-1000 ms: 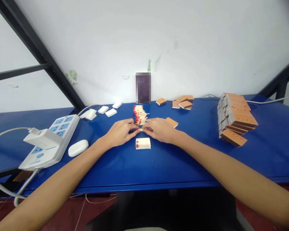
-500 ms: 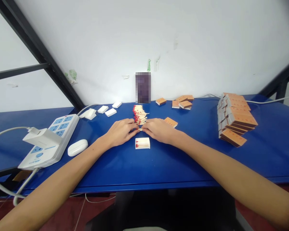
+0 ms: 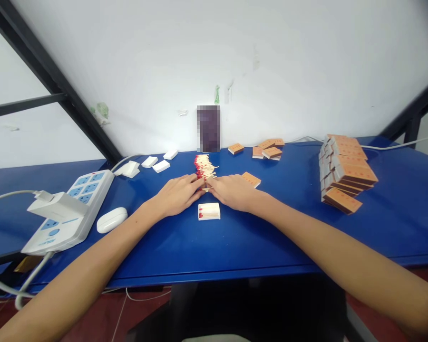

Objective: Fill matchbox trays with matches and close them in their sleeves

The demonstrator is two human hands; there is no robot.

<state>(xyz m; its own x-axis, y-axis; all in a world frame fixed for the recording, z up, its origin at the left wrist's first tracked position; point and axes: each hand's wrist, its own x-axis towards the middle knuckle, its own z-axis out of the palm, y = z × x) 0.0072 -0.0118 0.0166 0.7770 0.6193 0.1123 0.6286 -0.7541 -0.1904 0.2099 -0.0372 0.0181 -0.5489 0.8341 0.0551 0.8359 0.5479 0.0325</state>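
My left hand (image 3: pixel 181 194) and my right hand (image 3: pixel 228 191) meet over the blue table, fingertips pinched together on a few matches (image 3: pixel 206 189) lying crosswise between them. Just beyond the fingers lies a heap of red-tipped matches (image 3: pixel 204 166), its near end partly hidden by my hands. Closer to me sits a white matchbox tray (image 3: pixel 214 217), open side up, with a few matches along its near side, red heads to the left. An orange matchbox sleeve or box (image 3: pixel 251 179) rests by my right hand's knuckles.
Several white trays (image 3: pixel 161 166) lie at back left, beside a power strip (image 3: pixel 92 202) with a plugged-in charger (image 3: pixel 59 207) and a white case (image 3: pixel 111 220). Orange matchboxes (image 3: pixel 272 152) lie at back right; a large stack (image 3: pixel 349 166) stands far right. A dark pixelated panel (image 3: pixel 209 128) leans against the wall.
My fingertips have drawn slightly closer around the matches between them. The whole view has shifted a little, so things appear further left; the tray and heap look otherwise the same.
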